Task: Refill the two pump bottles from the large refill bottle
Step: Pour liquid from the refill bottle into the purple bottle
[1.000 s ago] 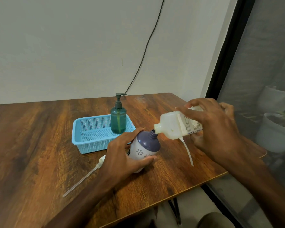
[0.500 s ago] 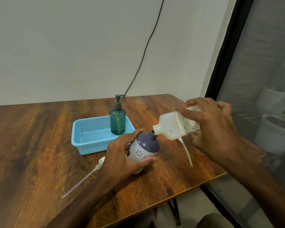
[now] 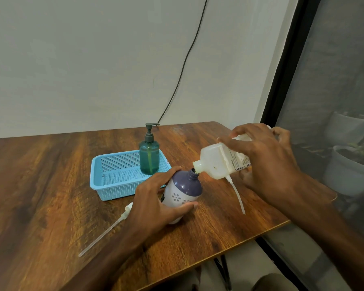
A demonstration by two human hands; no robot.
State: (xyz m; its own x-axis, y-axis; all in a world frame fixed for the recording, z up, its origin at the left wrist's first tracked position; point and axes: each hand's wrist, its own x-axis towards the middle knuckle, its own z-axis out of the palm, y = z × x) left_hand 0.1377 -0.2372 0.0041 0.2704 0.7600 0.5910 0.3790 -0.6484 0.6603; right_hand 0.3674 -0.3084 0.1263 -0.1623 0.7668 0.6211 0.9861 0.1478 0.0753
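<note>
Change: almost nothing is seen to have moved in the last half second; the refill bottle (image 3: 215, 162) is kept tipped, its mouth at the open neck of the purple pump bottle (image 3: 184, 189).
Containers: the purple pump bottle is held tilted just beside the near right corner of the blue basket (image 3: 114, 181); the green pump bottle (image 3: 149, 159) is stood upright in the basket's far right corner, pump fitted. Fill levels cannot be told.
Writing: "CHG" is read on the refill bottle's label; the fine print is too small.
Left hand (image 3: 153, 204): wrapped round the purple pump bottle's body.
Right hand (image 3: 267, 162): closed round the refill bottle's base end.
Loose parts: a white pump with tube (image 3: 114, 224) is laid on the worktop (image 3: 40, 185) beside the left hand; a second tube (image 3: 236, 196) is seen below the refill bottle.
</note>
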